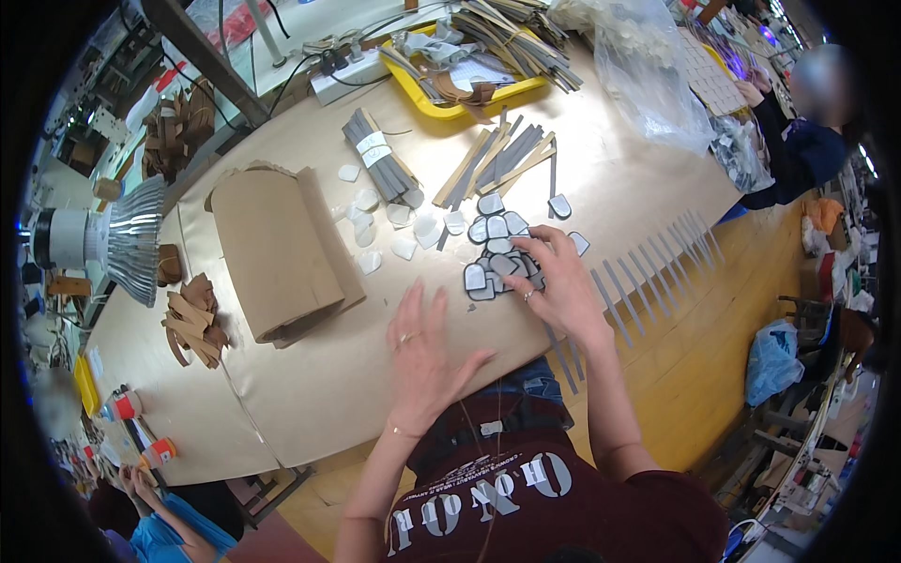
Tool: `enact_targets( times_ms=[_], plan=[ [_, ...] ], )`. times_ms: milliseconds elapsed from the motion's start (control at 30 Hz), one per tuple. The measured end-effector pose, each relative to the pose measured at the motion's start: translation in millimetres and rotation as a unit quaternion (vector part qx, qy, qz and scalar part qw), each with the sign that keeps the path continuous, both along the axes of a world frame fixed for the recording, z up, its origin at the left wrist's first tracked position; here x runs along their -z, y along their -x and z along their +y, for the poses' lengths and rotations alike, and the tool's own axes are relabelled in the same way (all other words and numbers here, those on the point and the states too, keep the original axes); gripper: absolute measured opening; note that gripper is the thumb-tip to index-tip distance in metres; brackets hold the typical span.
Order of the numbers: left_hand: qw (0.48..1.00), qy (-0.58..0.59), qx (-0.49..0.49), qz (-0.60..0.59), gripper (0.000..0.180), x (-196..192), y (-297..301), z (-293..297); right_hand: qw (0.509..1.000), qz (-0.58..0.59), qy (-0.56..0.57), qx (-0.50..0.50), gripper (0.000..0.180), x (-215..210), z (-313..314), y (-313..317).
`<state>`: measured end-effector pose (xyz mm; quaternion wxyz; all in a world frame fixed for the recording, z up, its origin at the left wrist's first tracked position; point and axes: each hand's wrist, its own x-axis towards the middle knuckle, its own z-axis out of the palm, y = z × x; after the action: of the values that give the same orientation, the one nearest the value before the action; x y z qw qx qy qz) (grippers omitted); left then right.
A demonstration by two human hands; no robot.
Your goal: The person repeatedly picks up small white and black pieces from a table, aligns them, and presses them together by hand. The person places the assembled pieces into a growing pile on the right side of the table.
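My right hand [554, 277] rests fingers-down on a cluster of small shield-shaped pieces [495, 246], light grey with dark edges, on the paper-covered table [310, 394]. Its fingertips touch the pieces at the cluster's right side; whether it grips one I cannot tell. My left hand [424, 352] lies flat and spread on the bare paper, just left of the cluster, holding nothing. Several white shield-shaped pieces [387, 218] are scattered further up the table.
A folded brown cardboard sheet [277, 249] lies to the left. Grey strips [657, 263] hang along the table's right edge. Bundled strips [380, 155], loose tan and grey strips [502, 159], a yellow tray [450, 103] and a clear bag [648, 75] sit beyond. Another person [798, 141] works at far right.
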<state>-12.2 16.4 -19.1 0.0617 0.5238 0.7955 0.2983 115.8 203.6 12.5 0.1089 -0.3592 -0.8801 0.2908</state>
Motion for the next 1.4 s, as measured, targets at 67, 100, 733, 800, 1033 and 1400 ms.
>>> enact_targets(
  times_ms=[67, 100, 733, 800, 1033, 1400],
  plan=[
    [0.998, 0.023, 0.05, 0.013, 0.112, 1, 4, 30, 1.0, 0.022, -0.003, 0.008, 0.048, -4, -3, -3],
    [0.997, 0.021, 0.072, 0.02, 0.118, 2, 8, 43, 0.999, 0.032, -0.003, 0.019, 0.048, -6, -2, -5],
    [0.986, 0.03, 0.153, 0.058, 0.085, 20, -9, 107, 0.996, -0.016, 0.007, 0.093, 0.022, -2, 21, -35],
    [0.989, 0.018, 0.147, 0.028, 0.079, 21, -10, 108, 0.996, -0.025, 0.017, 0.082, 0.02, -2, 21, -35],
    [0.99, 0.024, 0.142, 0.012, 0.08, 19, -11, 108, 0.991, -0.037, 0.09, 0.088, 0.029, -6, 24, -39],
    [0.992, -0.062, 0.105, 0.014, 0.106, 11, -4, 116, 0.984, 0.055, -0.021, 0.166, 0.038, -13, 35, -38]
  ],
)
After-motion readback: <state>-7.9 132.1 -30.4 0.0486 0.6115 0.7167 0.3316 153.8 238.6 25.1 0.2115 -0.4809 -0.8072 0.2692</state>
